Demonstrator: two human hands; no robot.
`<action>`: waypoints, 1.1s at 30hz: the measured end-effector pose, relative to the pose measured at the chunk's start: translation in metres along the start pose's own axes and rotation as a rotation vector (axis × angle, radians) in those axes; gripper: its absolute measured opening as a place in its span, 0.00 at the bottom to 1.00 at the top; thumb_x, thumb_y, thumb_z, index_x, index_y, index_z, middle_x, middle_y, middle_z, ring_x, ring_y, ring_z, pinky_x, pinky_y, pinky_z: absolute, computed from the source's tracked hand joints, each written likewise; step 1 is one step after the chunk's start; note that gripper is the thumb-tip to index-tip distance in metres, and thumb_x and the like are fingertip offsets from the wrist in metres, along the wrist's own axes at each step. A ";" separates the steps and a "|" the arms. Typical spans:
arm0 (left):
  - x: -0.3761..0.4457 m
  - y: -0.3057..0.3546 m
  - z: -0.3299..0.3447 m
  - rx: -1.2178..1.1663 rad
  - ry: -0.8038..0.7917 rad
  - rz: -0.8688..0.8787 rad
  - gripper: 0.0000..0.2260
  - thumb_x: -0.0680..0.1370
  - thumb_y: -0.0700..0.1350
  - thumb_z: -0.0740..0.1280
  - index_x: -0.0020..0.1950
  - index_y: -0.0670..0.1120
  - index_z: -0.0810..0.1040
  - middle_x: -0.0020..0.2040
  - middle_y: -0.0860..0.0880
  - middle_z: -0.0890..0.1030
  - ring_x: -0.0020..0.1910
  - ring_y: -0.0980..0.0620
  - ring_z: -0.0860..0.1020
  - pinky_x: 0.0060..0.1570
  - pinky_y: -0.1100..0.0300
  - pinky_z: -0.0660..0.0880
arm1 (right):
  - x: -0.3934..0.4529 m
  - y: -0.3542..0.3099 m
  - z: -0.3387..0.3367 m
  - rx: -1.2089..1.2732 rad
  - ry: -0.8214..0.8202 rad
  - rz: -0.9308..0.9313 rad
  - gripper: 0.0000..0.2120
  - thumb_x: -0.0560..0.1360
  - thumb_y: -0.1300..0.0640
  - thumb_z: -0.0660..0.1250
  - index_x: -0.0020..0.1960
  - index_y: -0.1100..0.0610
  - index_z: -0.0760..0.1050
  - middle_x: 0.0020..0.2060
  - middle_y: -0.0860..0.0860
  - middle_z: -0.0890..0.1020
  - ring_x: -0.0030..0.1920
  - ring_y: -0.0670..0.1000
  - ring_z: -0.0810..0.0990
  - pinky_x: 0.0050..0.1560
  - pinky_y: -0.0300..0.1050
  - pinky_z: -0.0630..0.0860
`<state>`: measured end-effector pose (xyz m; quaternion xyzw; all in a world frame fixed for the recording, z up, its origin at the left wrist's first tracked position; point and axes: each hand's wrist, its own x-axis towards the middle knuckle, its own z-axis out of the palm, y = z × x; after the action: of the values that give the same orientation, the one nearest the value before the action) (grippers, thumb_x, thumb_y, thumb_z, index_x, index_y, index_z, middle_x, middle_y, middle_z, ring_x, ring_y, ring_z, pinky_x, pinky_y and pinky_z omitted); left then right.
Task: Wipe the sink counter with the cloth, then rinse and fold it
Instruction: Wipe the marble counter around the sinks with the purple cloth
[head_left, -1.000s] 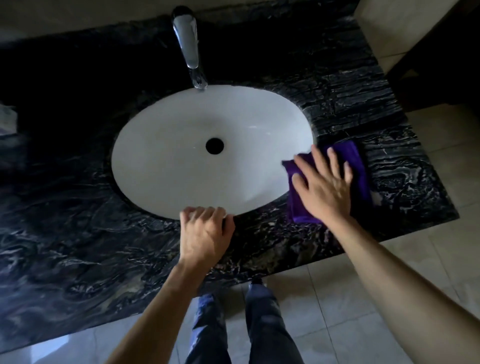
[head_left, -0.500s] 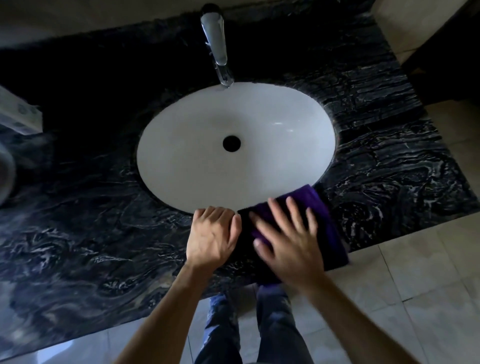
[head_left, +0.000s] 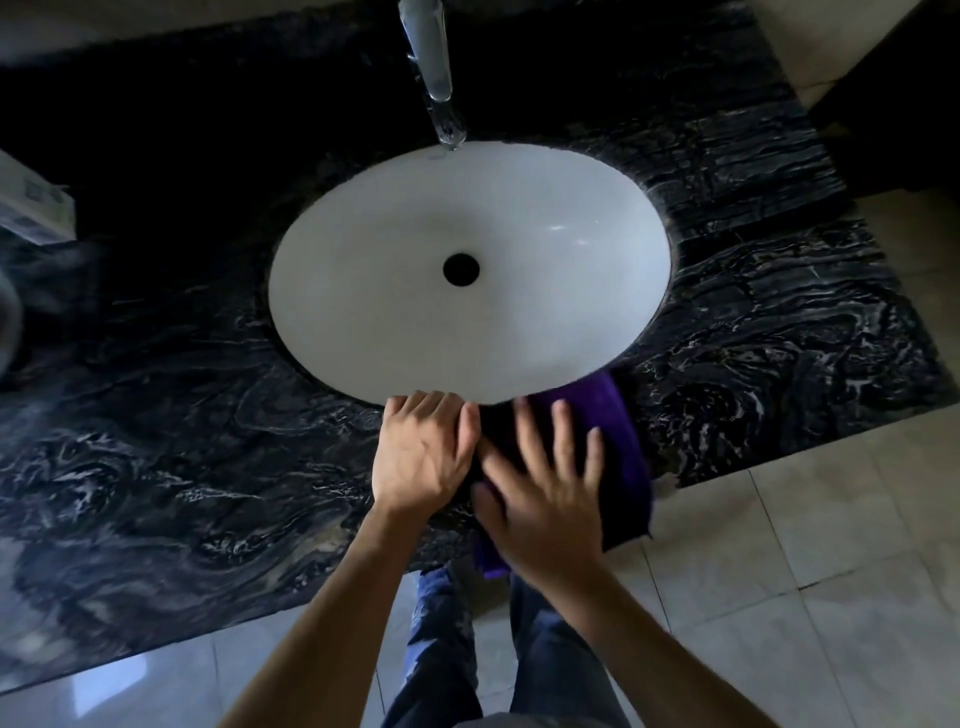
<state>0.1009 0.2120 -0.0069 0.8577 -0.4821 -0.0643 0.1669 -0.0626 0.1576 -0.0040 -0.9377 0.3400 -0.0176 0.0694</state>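
Observation:
A purple cloth lies flat on the black marble counter, on the narrow strip in front of the white oval sink. My right hand presses down on the cloth with its fingers spread and straight; it is blurred. Part of the cloth hangs past the counter's front edge. My left hand rests on the counter at the sink's front rim, just left of the cloth, its fingertips curled over the rim.
A chrome tap stands behind the sink, with no water running. A white box sits at the far left of the counter. Beige floor tiles lie in front and to the right. My legs are below the counter edge.
My right hand has slid the cloth from the counter right of the sink round to the front strip, close beside my left hand. The left hand has stayed at the rim.

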 end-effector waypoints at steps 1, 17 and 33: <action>-0.001 0.000 0.000 -0.017 0.016 0.007 0.17 0.84 0.50 0.53 0.39 0.48 0.74 0.35 0.50 0.79 0.36 0.44 0.76 0.43 0.49 0.70 | -0.003 0.001 0.001 0.011 -0.009 -0.075 0.22 0.80 0.37 0.58 0.73 0.38 0.70 0.80 0.52 0.63 0.80 0.63 0.58 0.74 0.71 0.55; -0.002 -0.002 -0.002 -0.087 0.029 -0.023 0.16 0.82 0.52 0.56 0.42 0.49 0.79 0.40 0.53 0.82 0.42 0.47 0.79 0.51 0.49 0.69 | 0.049 0.093 -0.019 -0.070 -0.066 0.259 0.27 0.78 0.37 0.56 0.77 0.35 0.62 0.81 0.53 0.60 0.79 0.66 0.56 0.74 0.73 0.54; -0.072 -0.121 -0.051 0.187 -0.044 -0.245 0.25 0.83 0.58 0.51 0.79 0.53 0.66 0.81 0.48 0.62 0.81 0.45 0.57 0.76 0.38 0.54 | 0.008 0.055 -0.020 -0.124 -0.218 -0.236 0.29 0.78 0.32 0.52 0.78 0.33 0.54 0.82 0.56 0.54 0.81 0.65 0.53 0.75 0.71 0.53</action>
<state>0.1741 0.3428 -0.0045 0.9201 -0.3815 -0.0577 0.0668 -0.0934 0.1083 0.0080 -0.9700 0.2182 0.0971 0.0454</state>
